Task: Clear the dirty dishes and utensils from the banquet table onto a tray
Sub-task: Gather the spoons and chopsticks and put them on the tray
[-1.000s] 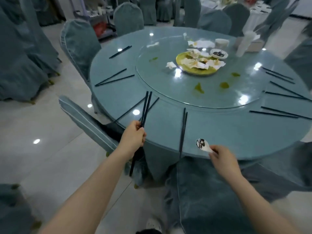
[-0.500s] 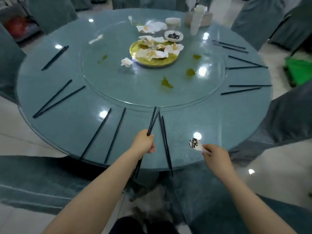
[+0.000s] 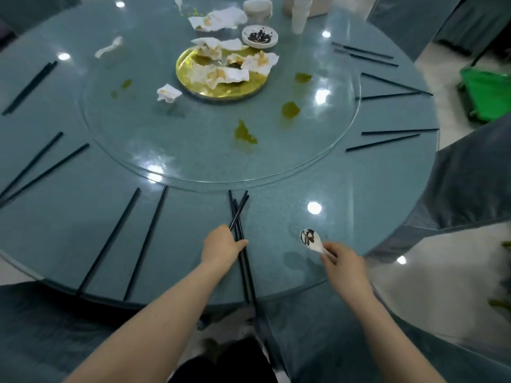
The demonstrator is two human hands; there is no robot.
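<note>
The left hand [image 3: 222, 246] grips a pair of black chopsticks [image 3: 240, 207], fingers curled round them, and has now come down onto the next pair [image 3: 243, 261] lying at the near edge of the tabletop [image 3: 276, 189]; a second ago it held its pair in the air short of these, and half a second ago it was just beside them. I judge that this second pair is about to join the first in the same hand. The right hand [image 3: 344, 265] still pinches the handle of a white spoon [image 3: 311, 239] smeared dark in the bowl, held just above the tabletop, much as before. No tray shows anywhere, so nothing has yet reached one as far as I can see. Counting outward: besides the held pair, seven more pairs of chopsticks lie around the rim, four to the left or near edge and three on the right. On the glass turntable [image 3: 193, 150] sit one gold plate [image 3: 199, 87] heaped with soiled napkins [image 3: 221, 76], one small dish [image 3: 260, 36] with dark scraps, one pale bowl [image 3: 257, 9] behind it, a stack of cups [image 3: 300, 15], one loose napkin [image 3: 168, 92] beside the plate and another [image 3: 218, 20] beyond it, a plastic spoon [image 3: 109, 49], and several greenish spills [image 3: 244, 132]. Covered chairs [image 3: 467, 172] ring the table.
</note>
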